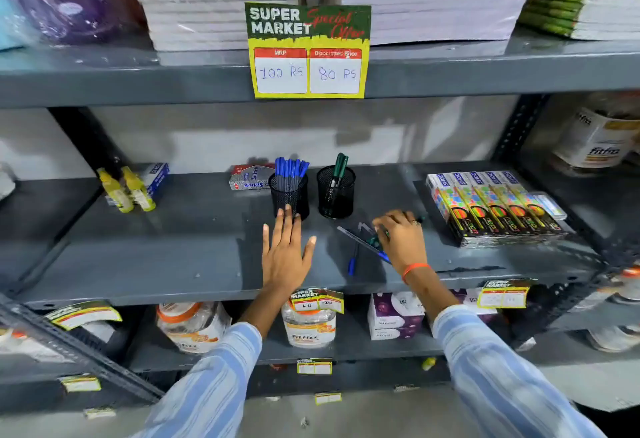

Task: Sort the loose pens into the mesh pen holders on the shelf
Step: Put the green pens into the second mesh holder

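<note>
Two black mesh pen holders stand on the grey shelf (173,247). The left holder (289,199) is packed with several blue-capped pens (290,170). The right holder (336,191) holds a few green-capped pens (340,164). My left hand (285,255) lies flat and open on the shelf, fingertips just in front of the left holder. My right hand (401,238) is curled over a small heap of loose pens (362,242), with fingers closed on a green-capped pen (379,233). A loose blue-capped pen (352,262) lies near the shelf's front edge.
Colourful pencil packs (495,207) lie at the right of the shelf. Two yellow bottles (126,190) and a small box stand at the left; a silver box (247,178) sits behind the left holder. A price sign (308,51) hangs from the shelf above. Jars fill the shelf below.
</note>
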Demonstrator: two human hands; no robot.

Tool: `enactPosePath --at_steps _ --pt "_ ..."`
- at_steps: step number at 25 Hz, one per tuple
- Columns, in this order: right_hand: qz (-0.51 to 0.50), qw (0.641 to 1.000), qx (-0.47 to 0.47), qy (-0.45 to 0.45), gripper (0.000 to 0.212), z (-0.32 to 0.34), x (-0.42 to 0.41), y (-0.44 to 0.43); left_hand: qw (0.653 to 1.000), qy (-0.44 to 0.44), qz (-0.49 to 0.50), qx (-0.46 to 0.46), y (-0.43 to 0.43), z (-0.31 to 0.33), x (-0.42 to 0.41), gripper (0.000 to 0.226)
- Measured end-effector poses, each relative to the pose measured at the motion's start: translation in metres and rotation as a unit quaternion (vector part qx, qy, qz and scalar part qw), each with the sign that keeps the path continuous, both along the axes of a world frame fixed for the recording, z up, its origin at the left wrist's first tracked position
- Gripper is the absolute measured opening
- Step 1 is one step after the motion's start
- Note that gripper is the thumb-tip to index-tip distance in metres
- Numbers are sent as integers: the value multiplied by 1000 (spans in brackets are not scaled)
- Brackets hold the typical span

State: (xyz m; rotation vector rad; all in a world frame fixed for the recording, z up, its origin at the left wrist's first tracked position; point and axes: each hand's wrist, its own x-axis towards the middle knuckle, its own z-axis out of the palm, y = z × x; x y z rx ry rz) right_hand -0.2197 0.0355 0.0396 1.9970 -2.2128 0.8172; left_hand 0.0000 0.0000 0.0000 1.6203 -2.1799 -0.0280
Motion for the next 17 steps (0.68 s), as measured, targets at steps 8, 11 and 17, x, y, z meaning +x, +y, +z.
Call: enactPosePath --at_steps 8,11,17 --pt "66 963 243 100 26 9 -13 -36 992 -41 -43 113 -25 -34 19 66" --pt "86 948 278 125 28 14 -13 -42 993 -38 -39 102 -25 -37 20 65" --pt "103 954 256 116 21 31 -15 -46 996 -17 -34 86 -23 -36 19 60"
